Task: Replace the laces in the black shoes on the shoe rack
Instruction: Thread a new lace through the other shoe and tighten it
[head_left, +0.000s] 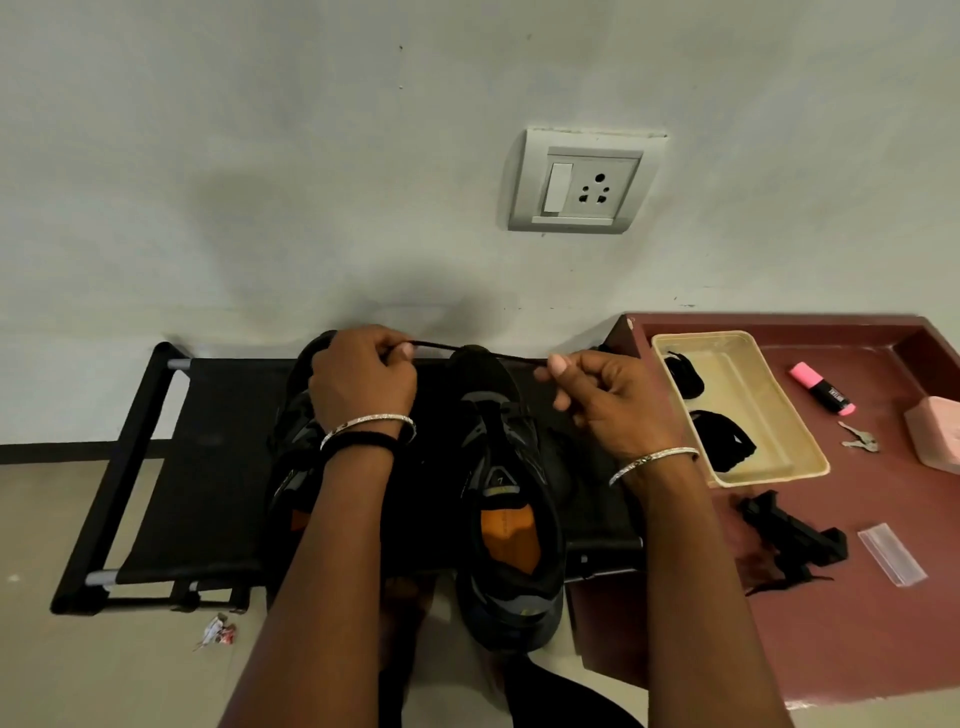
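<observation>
I had the left grip (363, 384) and right grip (608, 410) each pinching the black lace (519, 358), stretched taut between them, with the black shoe (511, 519) just beneath.

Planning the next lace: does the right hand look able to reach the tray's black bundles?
Probably yes: the bundles lie in the open tray beside the right hand, which pinches a lace.

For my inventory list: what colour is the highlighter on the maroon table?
Pink and black; the highlighter shows best in the head view.
</observation>
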